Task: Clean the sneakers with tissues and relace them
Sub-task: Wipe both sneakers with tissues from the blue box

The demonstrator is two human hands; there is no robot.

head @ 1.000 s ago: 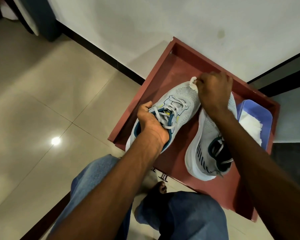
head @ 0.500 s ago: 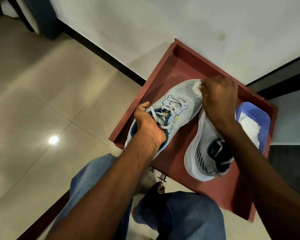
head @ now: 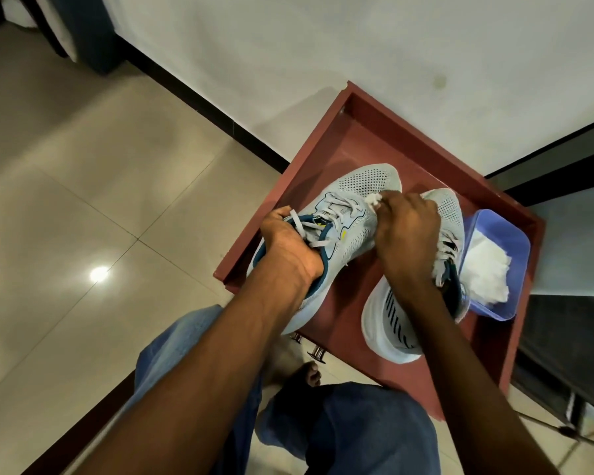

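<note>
Two light grey mesh sneakers with teal collars lie in a red-brown tray (head: 326, 142). My left hand (head: 290, 245) grips the left sneaker (head: 364, 186) at its collar, fingers inside the opening among the grey laces. My right hand (head: 407, 228) is closed on a crumpled white tissue (head: 476, 199), pressed against the side of that sneaker near the laces. The right sneaker (head: 443, 204) lies on its side beneath my right forearm, its white sole toward me and partly hidden.
A blue plastic tub (head: 501, 228) with white tissues (head: 484, 269) sits at the tray's right edge. The tray rests on a beige tiled floor (head: 83, 200) against a white wall. My knees in blue jeans and a bare foot (head: 309, 371) are below.
My right hand with the tissue has slid from the left sneaker's toe back toward the laces and midfoot. My left hand keeps its hold on the collar.
</note>
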